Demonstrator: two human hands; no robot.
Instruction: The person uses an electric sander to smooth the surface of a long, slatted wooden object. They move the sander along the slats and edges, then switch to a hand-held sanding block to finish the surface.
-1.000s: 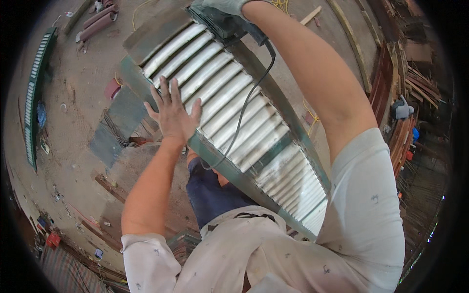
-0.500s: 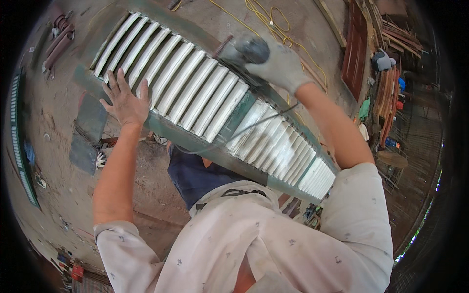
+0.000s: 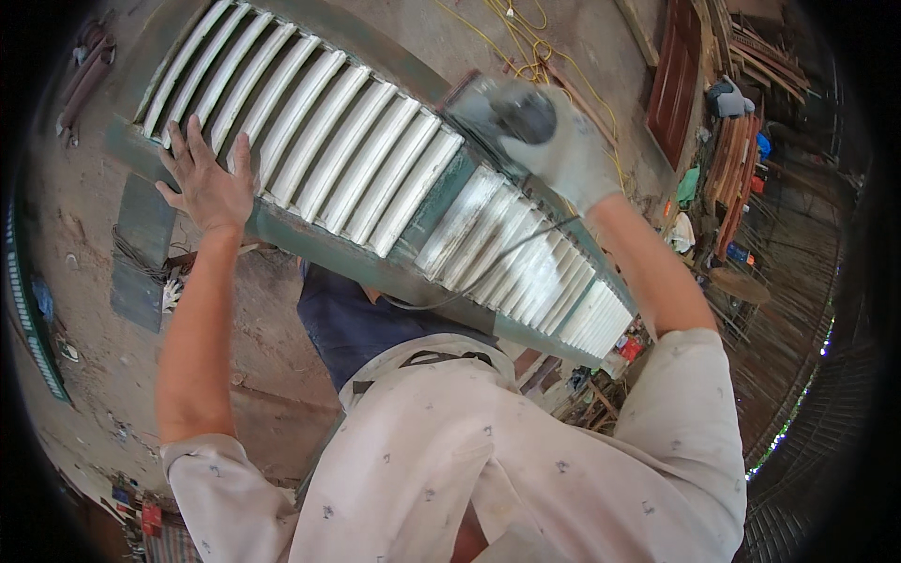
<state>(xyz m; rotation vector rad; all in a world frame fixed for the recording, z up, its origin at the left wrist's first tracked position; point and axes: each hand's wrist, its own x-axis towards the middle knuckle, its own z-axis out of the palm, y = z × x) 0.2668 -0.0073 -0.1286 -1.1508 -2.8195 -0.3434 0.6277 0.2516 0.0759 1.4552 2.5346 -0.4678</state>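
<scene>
In the head view, a person looks down on a long louvred panel (image 3: 436, 199), green-framed with pale, worn slats, lying at a slant from about 10 o'clock to 4 o'clock, across the person's front. Its slats fall into three groups, the longest toward 10 o'clock and the shortest toward 4 o'clock.

At 10 o'clock, the bare left hand (image 3: 208, 188) lies palm down at the panel's near edge, its fingers spread apart and reaching over the ends of the slats.

At 1 o'clock, the gloved right hand (image 3: 563, 155) is clamped around a dark, rounded power tool (image 3: 526, 114) on the panel's far rail. Both are blurred, so each finger's exact place cannot be told. A dark cord (image 3: 493, 267) crosses the slats toward the near rail.

Around them, a tangled yellow cable (image 3: 537, 47) lies on the floor between 12 and 1 o'clock. A red-brown wooden panel (image 3: 676, 84) sits between 1 and 2 o'clock, and stacked timber (image 3: 740, 192) between 2 and 3. At 9 o'clock, near the rim, is a second green louvred panel (image 3: 26, 305).
</scene>
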